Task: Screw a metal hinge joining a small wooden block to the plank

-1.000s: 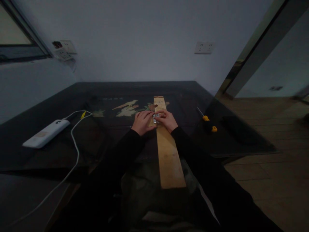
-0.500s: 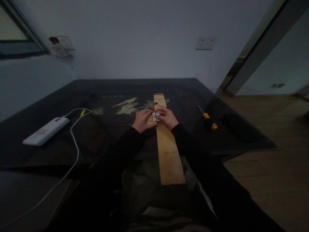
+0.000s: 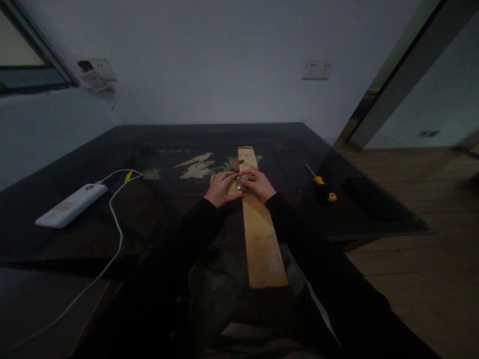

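Note:
A long, pale wooden board (image 3: 263, 239) lies lengthwise before me, its near end jutting past the table edge over my lap. On its upper part sits a small silver metal hinge (image 3: 239, 183) with screw holes. My left hand (image 3: 221, 188) is curled at the hinge's left side, fingertips at its top edge and thumb along the board. From the right, my right hand (image 3: 260, 184) pinches the hinge with thumb and fingers, covering its right half. To the right of that hand lies a screwdriver (image 3: 320, 183) with a yellow and black handle.
The dark table (image 3: 149, 219) has a bird-and-flower picture on its top. A white power bank (image 3: 71, 205) with a white cable (image 3: 119, 224) lies at left. A dark flat object (image 3: 368, 197) rests near the right edge. Behind stands a wall with sockets (image 3: 317, 69).
The hinge's visible face looks darker, with its holes showing more distinctly; it seems tilted or shifted slightly under my fingers. Both hands stay nearly in place. The view has shifted slightly.

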A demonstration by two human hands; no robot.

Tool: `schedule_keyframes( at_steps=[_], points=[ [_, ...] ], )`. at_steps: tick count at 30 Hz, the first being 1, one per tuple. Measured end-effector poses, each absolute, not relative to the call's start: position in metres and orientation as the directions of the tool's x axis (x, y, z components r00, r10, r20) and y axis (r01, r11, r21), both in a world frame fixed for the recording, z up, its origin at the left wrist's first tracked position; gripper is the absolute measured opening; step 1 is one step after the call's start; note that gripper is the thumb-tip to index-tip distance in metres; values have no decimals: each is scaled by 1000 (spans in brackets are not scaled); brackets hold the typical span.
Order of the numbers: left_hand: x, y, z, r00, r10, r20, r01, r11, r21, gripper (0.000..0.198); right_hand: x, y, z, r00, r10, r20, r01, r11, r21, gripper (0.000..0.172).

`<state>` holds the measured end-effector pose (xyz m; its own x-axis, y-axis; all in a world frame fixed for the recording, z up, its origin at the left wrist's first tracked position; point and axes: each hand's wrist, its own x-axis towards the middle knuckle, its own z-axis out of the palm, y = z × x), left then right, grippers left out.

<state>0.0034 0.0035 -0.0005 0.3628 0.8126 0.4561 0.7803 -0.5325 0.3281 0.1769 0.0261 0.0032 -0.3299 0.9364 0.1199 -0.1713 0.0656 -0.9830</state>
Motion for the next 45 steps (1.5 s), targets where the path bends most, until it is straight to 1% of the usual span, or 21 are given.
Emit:
schedule_keyframes(
  at_steps=[2, 5, 7, 10, 14, 17, 23, 25, 28, 30, 33, 35, 39, 42, 45],
  points=[
    [3, 3, -1, 363, 808, 463, 785, -533, 316, 65, 176, 26, 4, -306, 941, 146, -138, 108, -984, 31],
    [3, 4, -2, 369, 800, 473, 785, -541, 303, 65, 174, 25, 4, -254, 938, 236, -45, 233, -971, 31],
    [4, 4, -3, 377, 796, 474, 786, -546, 290, 65, 173, 25, 4, -227, 936, 268, -8, 273, -962, 30],
    [4, 5, -5, 377, 793, 479, 798, -541, 267, 65, 173, 25, 4, -215, 949, 232, -66, 223, -972, 28],
    [3, 6, -5, 370, 789, 490, 809, -533, 246, 63, 175, 25, 5, -226, 958, 174, -182, 134, -974, 33],
    [3, 6, -5, 356, 797, 488, 814, -521, 256, 63, 177, 25, 6, -234, 960, 152, -222, 100, -970, 36],
    [3, 9, -9, 306, 848, 432, 843, -453, 292, 62, 181, 27, 12, -232, 968, 94, -256, 33, -966, 40],
    [-2, 10, -8, 255, 867, 428, 859, -406, 311, 61, 184, 27, 16, -222, 971, 83, -261, 22, -965, 41],
    [-24, 13, -4, 117, 894, 432, 888, -289, 358, 57, 190, 26, 21, -226, 972, 67, -277, 2, -961, 42],
    [-49, 17, -1, -5, 908, 419, 907, -172, 383, 57, 196, 25, 23, -246, 968, 51, -276, -20, -961, 42],
    [-96, 25, 4, -204, 907, 369, 923, 52, 381, 58, 206, 25, 24, -297, 955, 22, -244, -54, -968, 40],
    [-125, 34, 7, -308, 883, 355, 905, 156, 397, 57, 212, 26, 24, -322, 947, 2, -221, -73, -973, 37],
    [-160, 48, 7, -515, 813, 271, 792, 329, 515, 52, 216, 25, 23, -353, 934, -58, -193, -134, -972, 36],
    [-167, 50, 3, -602, 762, 238, 716, 383, 583, 46, 215, 22, 23, -390, 917, -79, -189, -164, -968, 37],
    [-170, 47, -2, -598, 746, 293, 737, 367, 568, 41, 214, 20, 24, -414, 908, -66, -192, -158, -968, 38]
  ],
)
